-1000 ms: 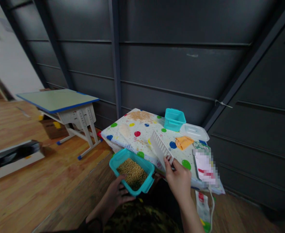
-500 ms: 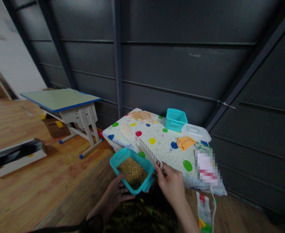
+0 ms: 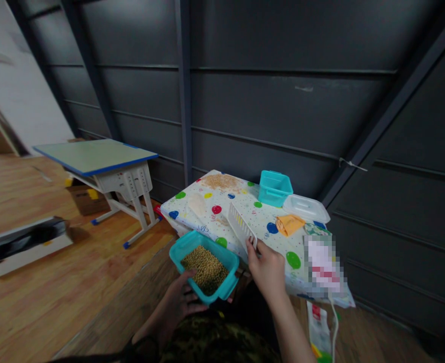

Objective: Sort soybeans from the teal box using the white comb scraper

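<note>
My left hand (image 3: 182, 297) grips the near side of a teal plastic container (image 3: 228, 292), thumb at the rim and fingers spread beneath. Yellowish round beans (image 3: 207, 269), probably soybeans, fill its lower part. The container is held in front of the table's near edge. In my right hand (image 3: 266, 264) is a white slotted plastic piece (image 3: 239, 224), pinched at its near end. It slants over the tablecloth, right of the container. Beneath its far end lies a small pale patch (image 3: 221, 220), too small to make out.
The balloon-print tablecloth (image 3: 247, 201) bears a spread of tan grain (image 3: 221, 182), a pale translucent item (image 3: 197, 204), a second teal container (image 3: 275, 187), a clear lid (image 3: 306, 207), an orange cloth (image 3: 289, 224) and a blurred-out packet (image 3: 324, 264). A desk (image 3: 97, 155) stands left; a dark wall (image 3: 264, 111) rises behind.
My right hand has moved the slotted piece slightly right and away from the container's rim, over the tablecloth. The bean container has shifted slightly left.
</note>
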`<state>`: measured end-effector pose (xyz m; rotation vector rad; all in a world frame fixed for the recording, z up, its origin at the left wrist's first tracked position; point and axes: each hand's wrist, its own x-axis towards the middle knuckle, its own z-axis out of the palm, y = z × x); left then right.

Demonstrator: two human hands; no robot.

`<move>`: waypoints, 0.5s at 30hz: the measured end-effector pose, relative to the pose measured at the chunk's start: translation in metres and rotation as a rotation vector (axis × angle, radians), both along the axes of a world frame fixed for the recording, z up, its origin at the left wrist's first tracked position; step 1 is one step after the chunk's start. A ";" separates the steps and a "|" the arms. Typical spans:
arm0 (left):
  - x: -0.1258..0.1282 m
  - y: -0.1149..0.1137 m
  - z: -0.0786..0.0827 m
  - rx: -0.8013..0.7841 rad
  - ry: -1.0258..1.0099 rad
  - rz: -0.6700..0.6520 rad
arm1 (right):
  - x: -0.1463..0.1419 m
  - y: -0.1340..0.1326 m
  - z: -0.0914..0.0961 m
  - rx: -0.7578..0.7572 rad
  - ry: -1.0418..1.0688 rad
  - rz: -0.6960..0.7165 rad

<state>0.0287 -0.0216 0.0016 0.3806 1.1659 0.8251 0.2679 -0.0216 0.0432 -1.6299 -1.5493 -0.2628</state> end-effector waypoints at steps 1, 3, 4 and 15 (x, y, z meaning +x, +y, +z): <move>-0.001 0.001 -0.001 0.002 -0.009 -0.006 | 0.000 0.005 0.000 -0.008 0.001 -0.002; -0.002 0.001 -0.003 0.005 -0.010 -0.002 | -0.002 0.012 0.000 -0.021 0.005 0.004; -0.003 0.002 -0.005 0.006 -0.006 0.000 | -0.003 0.015 0.000 -0.026 0.007 0.010; -0.007 0.005 -0.020 0.016 -0.034 0.001 | -0.007 0.025 0.000 -0.064 0.006 0.050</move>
